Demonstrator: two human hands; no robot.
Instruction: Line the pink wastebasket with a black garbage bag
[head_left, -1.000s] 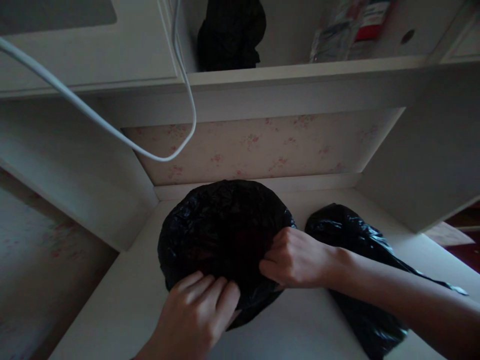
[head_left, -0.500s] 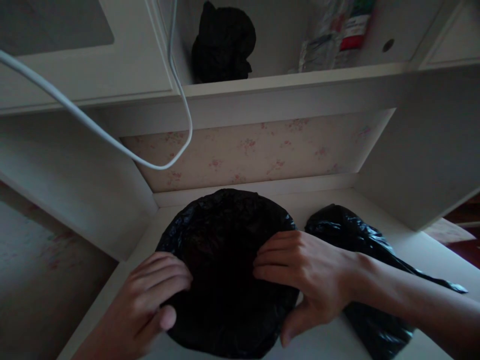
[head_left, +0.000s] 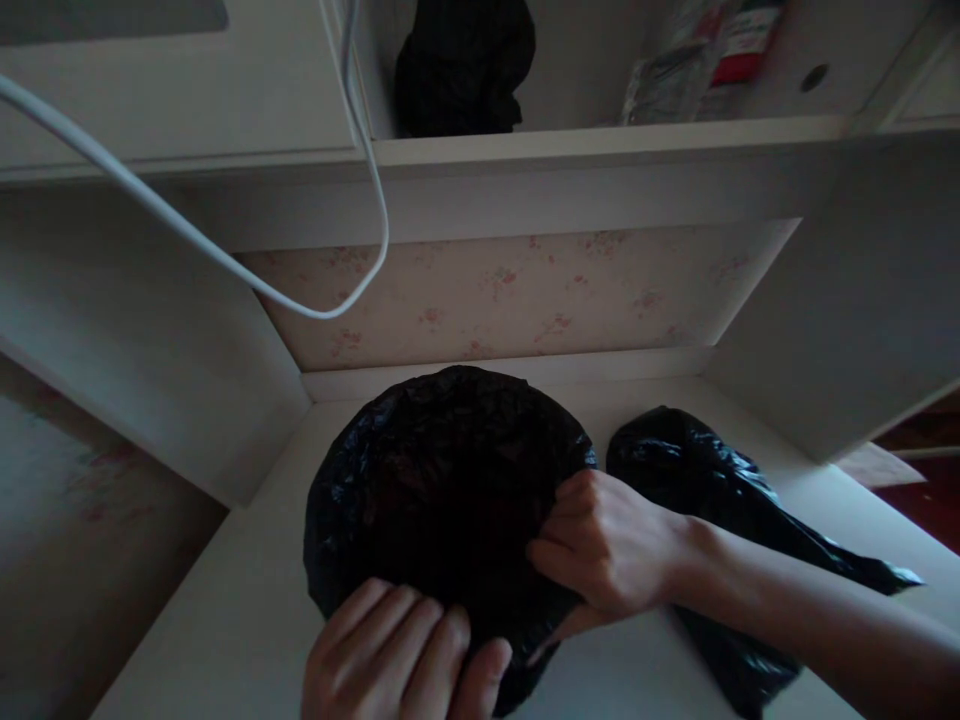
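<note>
A black trash bag [head_left: 450,400] lines a round bin, its edge folded over the rim and its inside dark. My left hand [head_left: 394,650] curls its fingers over the near rim, closed on the bag. At the right side of the rim, my right hand [head_left: 600,545] also grips the bag, fingers bent inward and thumb outside. The bin's own wall is hidden under the plastic. To the right, partly behind my right forearm, lies a second black plastic bag [head_left: 675,450].
The bin stands on a white surface [head_left: 202,610] between side panels. Above, a shelf holds a bundled black bag [head_left: 465,70] and a red-labelled bottle [head_left: 742,50] beside clear plastic. A white cable [head_left: 187,230] hangs down at the upper left.
My left hand has moved right along the rim to the near side. My right hand's fingers have closed on the bag edge. The view has shifted slightly.
</note>
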